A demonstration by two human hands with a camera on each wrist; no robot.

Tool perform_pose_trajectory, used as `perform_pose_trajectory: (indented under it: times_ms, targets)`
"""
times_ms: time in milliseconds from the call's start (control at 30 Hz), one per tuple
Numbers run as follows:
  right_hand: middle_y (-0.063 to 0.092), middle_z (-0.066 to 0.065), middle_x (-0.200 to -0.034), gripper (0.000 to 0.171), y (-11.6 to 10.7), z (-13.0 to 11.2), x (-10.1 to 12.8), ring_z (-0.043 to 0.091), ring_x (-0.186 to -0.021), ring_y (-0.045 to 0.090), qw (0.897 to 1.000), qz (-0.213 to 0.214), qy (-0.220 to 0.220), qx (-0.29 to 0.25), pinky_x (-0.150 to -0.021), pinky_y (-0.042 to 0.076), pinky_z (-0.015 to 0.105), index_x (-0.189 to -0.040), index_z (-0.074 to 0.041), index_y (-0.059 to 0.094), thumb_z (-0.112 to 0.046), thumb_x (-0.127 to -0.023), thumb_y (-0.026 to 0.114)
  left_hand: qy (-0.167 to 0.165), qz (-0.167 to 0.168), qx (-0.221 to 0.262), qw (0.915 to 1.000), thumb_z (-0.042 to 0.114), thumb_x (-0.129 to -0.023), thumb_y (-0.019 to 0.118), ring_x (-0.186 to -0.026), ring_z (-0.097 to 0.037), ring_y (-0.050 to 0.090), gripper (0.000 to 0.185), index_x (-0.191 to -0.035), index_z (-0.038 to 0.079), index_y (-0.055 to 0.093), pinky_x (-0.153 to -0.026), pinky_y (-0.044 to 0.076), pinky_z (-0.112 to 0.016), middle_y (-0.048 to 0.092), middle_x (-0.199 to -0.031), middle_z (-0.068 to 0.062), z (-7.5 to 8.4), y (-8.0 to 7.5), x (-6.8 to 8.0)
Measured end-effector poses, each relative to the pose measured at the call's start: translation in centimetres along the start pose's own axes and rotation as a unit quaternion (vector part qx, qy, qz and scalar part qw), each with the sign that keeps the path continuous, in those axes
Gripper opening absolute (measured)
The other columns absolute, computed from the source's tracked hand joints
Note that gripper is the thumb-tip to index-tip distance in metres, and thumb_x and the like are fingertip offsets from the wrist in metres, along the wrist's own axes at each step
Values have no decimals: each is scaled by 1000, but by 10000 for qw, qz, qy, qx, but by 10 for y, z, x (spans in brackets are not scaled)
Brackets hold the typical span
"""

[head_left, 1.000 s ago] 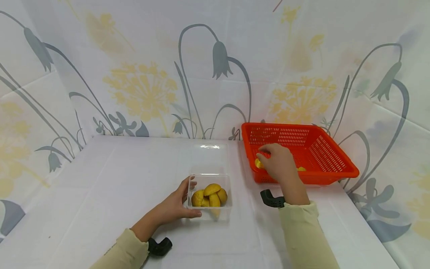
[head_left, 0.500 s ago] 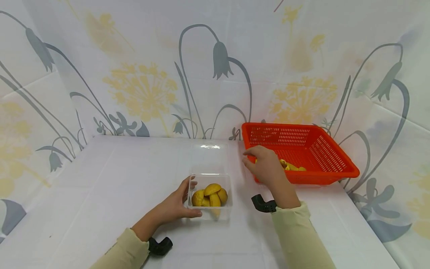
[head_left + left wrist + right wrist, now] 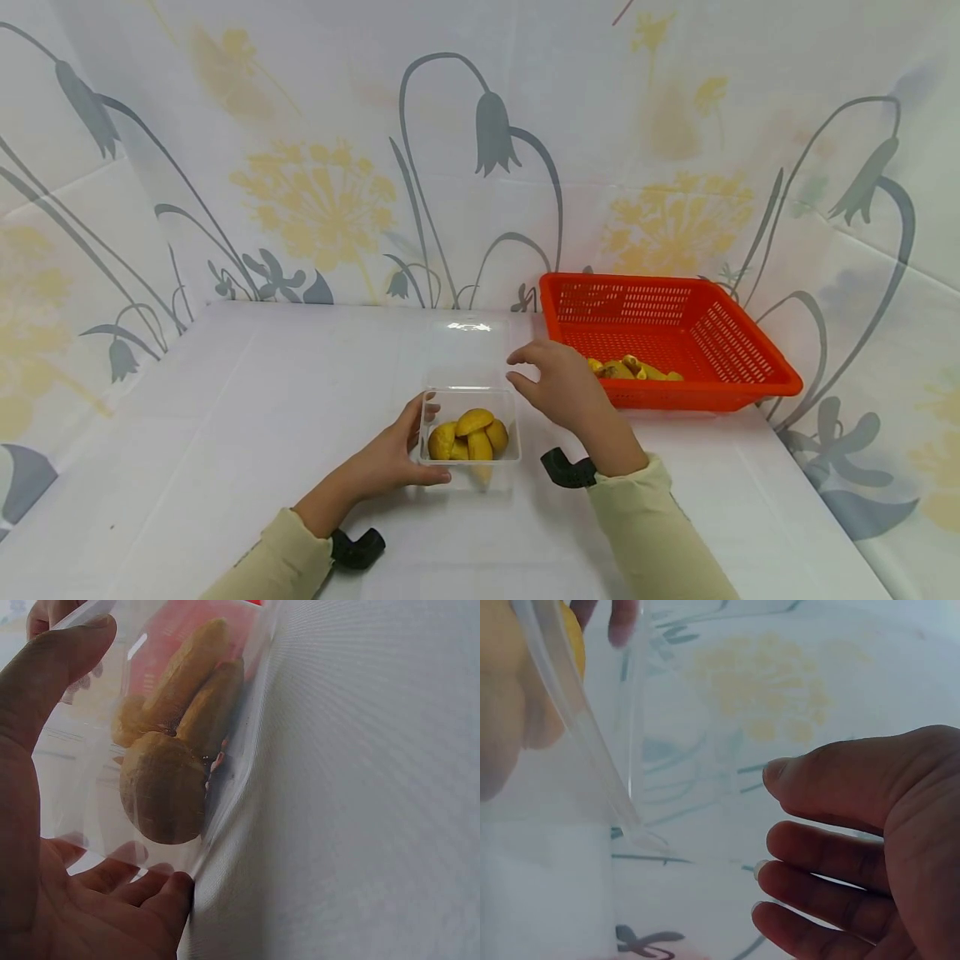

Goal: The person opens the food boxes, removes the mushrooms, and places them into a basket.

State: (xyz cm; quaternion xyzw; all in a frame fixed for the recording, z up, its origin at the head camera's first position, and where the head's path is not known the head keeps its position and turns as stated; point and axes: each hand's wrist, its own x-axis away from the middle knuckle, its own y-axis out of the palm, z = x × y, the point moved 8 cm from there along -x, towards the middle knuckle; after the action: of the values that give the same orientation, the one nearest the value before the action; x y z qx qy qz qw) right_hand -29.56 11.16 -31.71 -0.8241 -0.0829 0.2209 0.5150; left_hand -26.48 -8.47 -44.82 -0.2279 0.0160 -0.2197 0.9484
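A clear plastic box (image 3: 469, 400) stands on the white tabletop with several yellow-brown mushrooms (image 3: 477, 442) inside. Its transparent lid (image 3: 468, 354) lies folded back behind it. My left hand (image 3: 397, 454) grips the box's left side, thumb at the near wall and fingers at the far one; the left wrist view shows mushrooms (image 3: 163, 787) through the plastic, beside the thumb. Just right of the box hovers my right hand (image 3: 558, 387), holding nothing. In the right wrist view its fingers (image 3: 817, 851) are loosely extended, apart from the box edge (image 3: 592, 750).
A red perforated basket (image 3: 750, 333) stands at the right rear, with several mushrooms (image 3: 637, 369) along its near side. Behind the table hangs a flower-printed cloth (image 3: 322, 167). White tabletop (image 3: 247, 392) extends left of the box.
My right hand has moved left and nearer, from over the red basket to beside the box. More mushrooms in the basket are now visible. The left hand and box stay put.
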Motion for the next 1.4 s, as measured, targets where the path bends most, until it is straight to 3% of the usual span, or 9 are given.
perform_pose_trajectory:
  times_ms: [267,700,1167,1400]
  targets:
    - [70,5,-108,20,14,-17,1,24,-96,66,9989,-168,-418,161,-82,59,36,-106,-14,72,-23,-87,72,-73,-17,9,10000,34,-73,85,-148,-32,25,115,-156,20,6,-118,27,-47,28,-159,-8,1,0,2]
    - [69,1,-111,22,34,-30,4,20,-99,65,9959,-771,-438,206,-87,58,35,-109,-19,71,-25,-87,72,-81,-17,26,10000,35,-72,85,-148,-31,24,116,-156,22,5,-119,26,-46,27,-159,-7,-1,0,2]
    - [67,2,-117,24,55,-37,7,22,-105,64,9882,-1429,-551,7,-92,57,36,-111,-16,71,-27,-91,68,-86,-42,-9,10000,35,-73,84,-148,-29,24,116,-156,23,4,-119,26,-45,27,-159,-6,0,0,3]
    - [68,0,-109,21,62,-43,8,16,-98,62,9835,-1639,-761,7,-89,56,31,-109,-16,72,-22,-89,69,-70,-67,46,9999,33,-74,84,-148,-31,23,114,-156,22,6,-118,27,-46,27,-159,-7,1,0,2]
